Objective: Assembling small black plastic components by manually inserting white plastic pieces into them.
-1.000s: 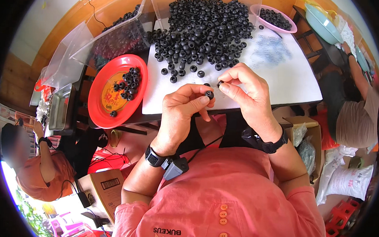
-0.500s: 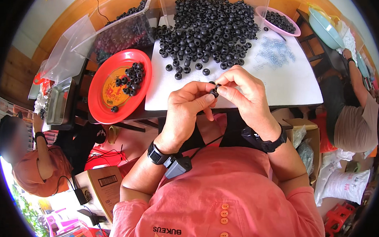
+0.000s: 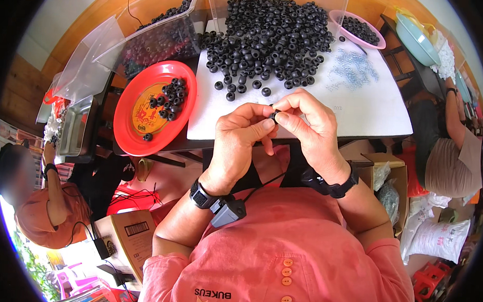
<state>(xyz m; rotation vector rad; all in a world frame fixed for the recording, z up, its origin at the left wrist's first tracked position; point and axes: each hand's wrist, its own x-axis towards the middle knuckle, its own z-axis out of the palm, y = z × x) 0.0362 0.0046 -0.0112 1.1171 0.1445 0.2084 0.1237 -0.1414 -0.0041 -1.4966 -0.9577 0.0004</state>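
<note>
My left hand (image 3: 241, 137) and my right hand (image 3: 306, 124) meet above the near edge of the white table (image 3: 360, 110). Between their fingertips they pinch one small black rubber ring (image 3: 273, 116). Just beyond the hands lies a big heap of the same black rings (image 3: 272, 37). A patch of small clear pieces (image 3: 353, 67) lies on the table to the right of the heap. A red round tray (image 3: 142, 107) to the left holds several black rings.
A pink bowl (image 3: 363, 30) of black rings stands at the far right of the table. Clear plastic bins (image 3: 149, 38) with more rings stand at the back left. One person sits at the left (image 3: 42, 208), another at the right (image 3: 449, 147). Cardboard boxes (image 3: 127, 235) lie below.
Both hands have stayed together at the table's edge, turning the ring a little between the fingertips. The view has shifted slightly.
</note>
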